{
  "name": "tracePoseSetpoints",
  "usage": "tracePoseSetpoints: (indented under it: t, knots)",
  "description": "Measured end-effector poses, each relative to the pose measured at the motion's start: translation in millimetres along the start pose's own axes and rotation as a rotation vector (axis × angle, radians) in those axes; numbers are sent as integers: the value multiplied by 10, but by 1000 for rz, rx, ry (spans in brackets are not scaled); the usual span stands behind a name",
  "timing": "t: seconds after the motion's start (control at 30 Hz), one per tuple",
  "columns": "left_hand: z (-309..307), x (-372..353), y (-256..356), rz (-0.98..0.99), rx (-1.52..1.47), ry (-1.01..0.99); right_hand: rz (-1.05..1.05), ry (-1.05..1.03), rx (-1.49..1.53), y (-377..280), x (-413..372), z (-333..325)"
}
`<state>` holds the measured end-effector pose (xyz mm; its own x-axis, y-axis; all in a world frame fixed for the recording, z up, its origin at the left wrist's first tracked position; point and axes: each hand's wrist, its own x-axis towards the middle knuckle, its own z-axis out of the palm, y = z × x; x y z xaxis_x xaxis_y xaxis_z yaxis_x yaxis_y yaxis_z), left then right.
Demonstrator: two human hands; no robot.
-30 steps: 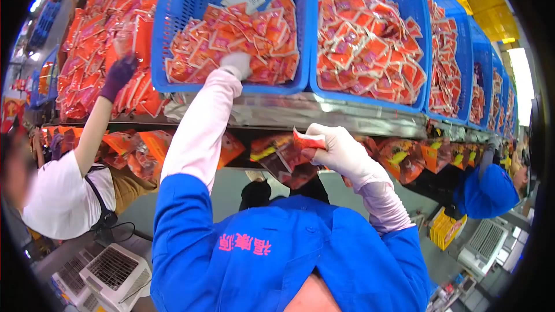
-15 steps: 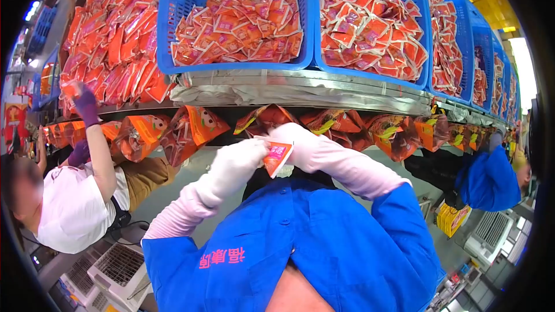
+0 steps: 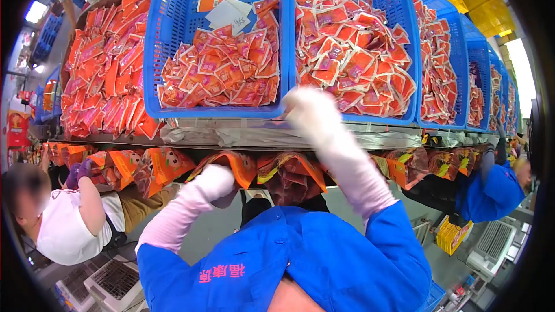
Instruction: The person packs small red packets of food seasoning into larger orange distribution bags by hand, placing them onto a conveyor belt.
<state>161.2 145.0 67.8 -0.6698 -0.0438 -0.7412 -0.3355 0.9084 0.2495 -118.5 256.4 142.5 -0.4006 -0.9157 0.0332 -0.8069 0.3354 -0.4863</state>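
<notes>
My left hand (image 3: 214,183), in a white glove, is at the open mouth of an orange printed bag (image 3: 240,164) hanging along the line. Its fingers curl in against the bag's near side and are partly hidden. My right hand (image 3: 312,110), also gloved in white, is raised over the front rim of the blue baskets and smeared by motion; its fingers cannot be made out. Just beyond it stands a blue basket (image 3: 291,34) heaped with small red sachets (image 3: 352,52). Another orange bag (image 3: 292,173) hangs open between my two arms.
At left, a second blue basket (image 3: 151,69) holds sachets (image 3: 231,69) and white paper slips (image 3: 229,16). Larger red packets (image 3: 107,63) are piled beside it. A metal ledge (image 3: 243,137) runs below. Co-workers stand at left, in a white shirt (image 3: 69,225), and right, in blue (image 3: 491,193).
The red sachet held between my hands is out of sight. My left hand has moved left and down to a bag; my right has risen toward the baskets. The view has shifted too.
</notes>
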Motion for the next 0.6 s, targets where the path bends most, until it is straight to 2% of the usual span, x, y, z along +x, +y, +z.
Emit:
tracePoseSetpoints:
  t: [0.03, 0.07, 0.1, 0.13, 0.17, 0.2, 0.23, 0.27, 0.3, 0.37, 0.43, 0.47, 0.5, 0.53, 0.57, 0.6]
  knots:
    - [-602, -290, 127, 43, 29, 38, 166, -3, -60, 499, 247, 86]
    - [-817, -274, 48, 102, 33, 182, 259, -156, -156, 934, 450, 200]
    - [-1046, -177, -5, 22, 63, 459, 394, -344, -166, 1041, 685, 247]
    - [-1239, 89, -76, -19, -94, 763, 335, -179, -265, 1269, 757, 672]
    - [-1372, 465, -208, -81, -79, 874, 332, -179, -262, 1386, 910, 834]
    - [-1548, 782, -265, -213, -132, 655, 406, -342, -274, 1464, 1066, 932]
    - [-1603, 1195, -357, -287, -126, 526, 487, -510, -287, 1547, 1134, 1006]
    - [-1661, 1500, -374, -385, -145, 289, 468, -434, -250, 1655, 1089, 1031]
    - [-1396, 1829, -504, -360, -28, 303, 470, -116, -211, 1552, 859, 852]
    - [-1317, 2082, -553, -322, 40, 383, 289, -4, -18, 1350, 527, 268]
    - [-1422, 1760, -526, -278, -122, 510, 535, -22, 534, 854, 141, -360]
    - [-1455, 1454, -497, -206, -206, 637, 432, -19, 651, 704, -39, -475]
    - [-1382, 1119, -479, -26, -342, 881, 328, -12, 772, 560, -241, -492]
    - [-1410, 657, -390, 217, -630, 848, 274, -53, 914, 322, -432, -392]
    - [-1396, 165, -260, 270, -820, 725, 216, -94, 1052, 28, -578, -266]
    - [-1260, -235, -164, 352, -907, 643, 152, -281, 805, -234, -663, -210]
